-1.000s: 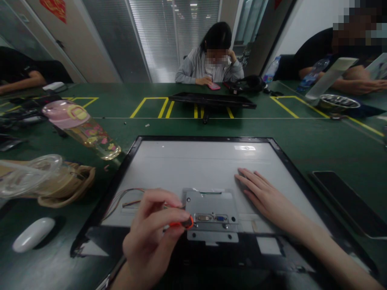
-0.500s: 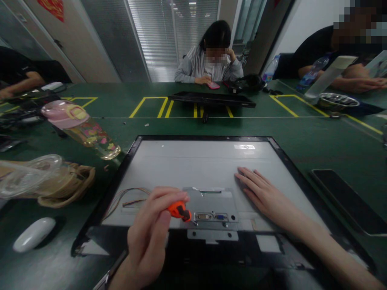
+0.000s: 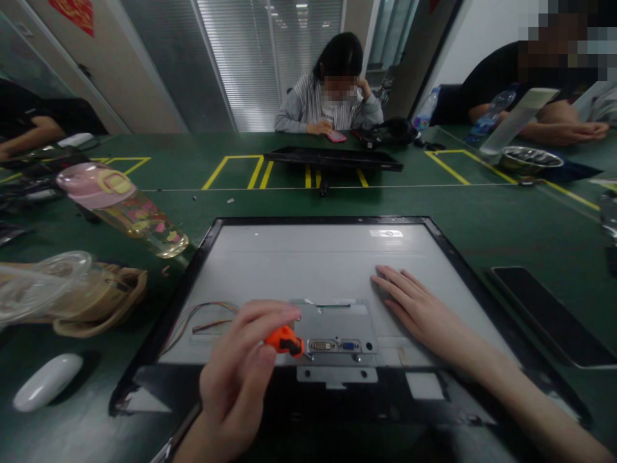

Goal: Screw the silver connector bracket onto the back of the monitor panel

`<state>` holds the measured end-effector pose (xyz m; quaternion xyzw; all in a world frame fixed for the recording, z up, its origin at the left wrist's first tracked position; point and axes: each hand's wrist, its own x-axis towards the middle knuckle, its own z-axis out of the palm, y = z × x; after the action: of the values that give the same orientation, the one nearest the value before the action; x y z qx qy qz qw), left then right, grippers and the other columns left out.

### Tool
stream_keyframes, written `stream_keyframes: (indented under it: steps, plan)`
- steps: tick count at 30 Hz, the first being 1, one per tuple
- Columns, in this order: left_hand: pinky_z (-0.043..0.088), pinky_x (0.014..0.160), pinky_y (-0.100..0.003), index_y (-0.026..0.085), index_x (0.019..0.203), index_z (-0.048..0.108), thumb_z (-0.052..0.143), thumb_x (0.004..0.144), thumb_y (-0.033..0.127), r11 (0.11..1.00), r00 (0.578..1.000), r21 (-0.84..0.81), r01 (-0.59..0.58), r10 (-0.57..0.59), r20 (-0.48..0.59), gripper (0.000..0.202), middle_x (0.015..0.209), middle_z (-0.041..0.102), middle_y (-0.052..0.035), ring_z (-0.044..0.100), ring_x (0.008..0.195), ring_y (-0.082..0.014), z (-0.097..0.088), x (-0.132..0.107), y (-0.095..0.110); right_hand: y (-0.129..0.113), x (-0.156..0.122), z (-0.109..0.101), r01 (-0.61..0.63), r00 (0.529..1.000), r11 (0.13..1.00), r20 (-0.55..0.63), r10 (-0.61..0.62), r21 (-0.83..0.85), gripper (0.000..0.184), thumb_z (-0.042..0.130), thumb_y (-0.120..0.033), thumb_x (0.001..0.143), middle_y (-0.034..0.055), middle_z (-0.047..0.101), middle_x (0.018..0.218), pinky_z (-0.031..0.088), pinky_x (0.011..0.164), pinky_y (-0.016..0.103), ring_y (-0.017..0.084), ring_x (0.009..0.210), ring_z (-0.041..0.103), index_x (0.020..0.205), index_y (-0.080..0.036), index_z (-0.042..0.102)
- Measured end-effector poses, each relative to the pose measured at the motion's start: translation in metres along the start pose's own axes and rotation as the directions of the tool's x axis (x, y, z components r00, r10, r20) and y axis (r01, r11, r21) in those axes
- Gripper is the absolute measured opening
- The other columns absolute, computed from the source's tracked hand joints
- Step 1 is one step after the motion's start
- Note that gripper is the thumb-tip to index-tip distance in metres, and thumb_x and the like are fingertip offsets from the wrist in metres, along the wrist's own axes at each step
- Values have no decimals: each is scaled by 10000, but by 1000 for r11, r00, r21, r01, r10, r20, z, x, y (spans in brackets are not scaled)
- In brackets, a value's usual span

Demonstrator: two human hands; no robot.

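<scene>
- The left hand [image 3: 236,379] was curled, its thumb and fingers closed round an orange screwdriver [image 3: 284,341]; the right hand [image 3: 412,308] was open, fingers out, flat on the white panel [image 3: 289,257], gripping nothing.
- The screwdriver was over the near left part of the metal plate [image 3: 337,325], beside the white port [image 3: 322,345]. Whether its tip was seated in a screw could not be told.
- The handle leaned, so a poor seat looked the likeliest trouble: the tip could have skidded off, scratching the plate or knocking the white port. The blue port [image 3: 349,346], further right, seemed less exposed.
- Twisting with little downward push could have chewed up a screw head.
- The right hand rested on the panel well away from the tip, so a slip seemed unlikely to reach it; too much weight there, though, could have strained the panel.
- The wires [image 3: 211,326] lay just left of the left hand, and a sweep of the knuckles could have snagged them.
- A loose screw could have rolled under the plate.
- The cup [image 3: 99,302] and bottle [image 3: 137,218] were on the surface [image 3: 202,206] left of the panel; a stray left elbow might have tipped the cup.
</scene>
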<state>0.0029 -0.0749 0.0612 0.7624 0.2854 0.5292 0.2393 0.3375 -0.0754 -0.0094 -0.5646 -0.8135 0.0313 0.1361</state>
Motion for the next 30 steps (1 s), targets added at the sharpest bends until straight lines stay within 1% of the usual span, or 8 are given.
stream_keyframes:
  steps: [3,6,12,15,18,20,25,30]
  plan:
    - [578,816,-313,255,1200,698,592,1000,300,998,997,-26,-59,58,-49,231,1055,600,-66,605,971,-188,2,2,-2,0,0,0,3,1000,1000,-1,-3,-9,447,395,-313,1040,120,506,1556,364,1210,515,273,1435,473,1444,-197,547]
    - [583,755,-316,258,1155,709,640,973,282,994,993,-38,-99,96,-72,196,946,560,-41,584,874,-172,3,3,-3,2,-1,1,12,1000,1000,-5,-12,-10,448,395,-311,1043,114,502,1560,354,1214,516,266,1438,469,1456,-204,531]
    - [578,759,-291,215,1166,681,417,1007,97,998,997,50,-28,31,-70,330,986,621,-58,621,908,-167,0,0,0,2,-2,3,30,999,999,-16,-30,-39,439,390,-296,1042,125,517,1547,377,1200,510,265,1430,481,1442,-190,538]
    - [580,755,-302,213,1163,677,406,1020,146,997,996,50,-53,57,-75,313,988,637,-66,628,922,-181,1,-1,-2,2,-1,3,35,999,998,-20,-36,-46,439,388,-291,1042,122,514,1549,375,1203,504,260,1428,484,1445,-197,532]
    - [585,752,-327,256,1149,702,506,1018,265,995,989,56,-83,89,-119,236,997,598,-62,613,915,-192,3,-1,-4,3,-1,2,36,999,998,-11,-37,-51,441,394,-291,1043,117,505,1557,372,1204,511,257,1427,486,1457,-206,517]
    - [585,747,-318,275,1159,708,559,998,250,995,990,61,-74,81,-119,220,977,572,-51,599,893,-182,3,-1,-4,3,-1,2,37,999,998,-9,-37,-49,442,397,-288,1041,124,505,1556,375,1201,517,262,1429,484,1455,-199,520]
    - [574,714,-275,231,1224,684,414,1019,134,998,996,55,27,-22,-92,353,987,606,-65,611,894,-168,2,-2,-1,2,0,2,33,999,999,-23,-33,-27,438,396,-289,1035,118,521,1544,384,1199,510,266,1426,487,1436,-200,548]
    - [582,709,-299,226,1195,709,376,1040,210,1000,990,14,17,-15,-143,368,1012,599,-85,605,927,-190,6,-3,-2,2,-1,2,28,999,999,-27,-29,-16,443,388,-300,1039,111,520,1547,377,1205,504,259,1427,487,1445,-210,541]
